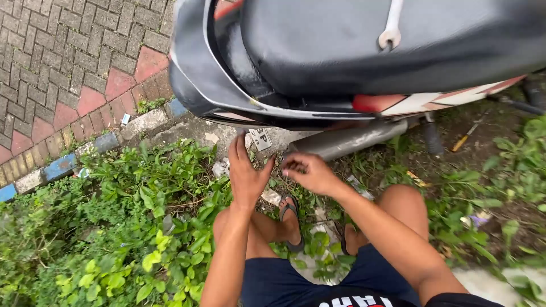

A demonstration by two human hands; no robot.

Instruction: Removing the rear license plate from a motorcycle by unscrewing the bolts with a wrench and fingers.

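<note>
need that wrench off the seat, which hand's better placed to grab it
Probably the right hand. The wrench lies on the seat up and to the right, on that hand's side. The left hand sits farther left, under the scooter's tail.

The ground point(187, 133) is a strip of bare concrete and soil, overgrown with leafy green weeds point(125, 227) that spread across the lower left. A curb point(85, 150) of grey and blue painted blocks runs diagonally along its upper left edge, and beyond it lies brick paving point(68, 51) in grey with a band of red bricks. Small pale scraps of litter point(219, 167) lie on the concrete near the weeds. A yellow-handled screwdriver point(469, 135) lies on the soil at the right, among sparse grass.
</note>
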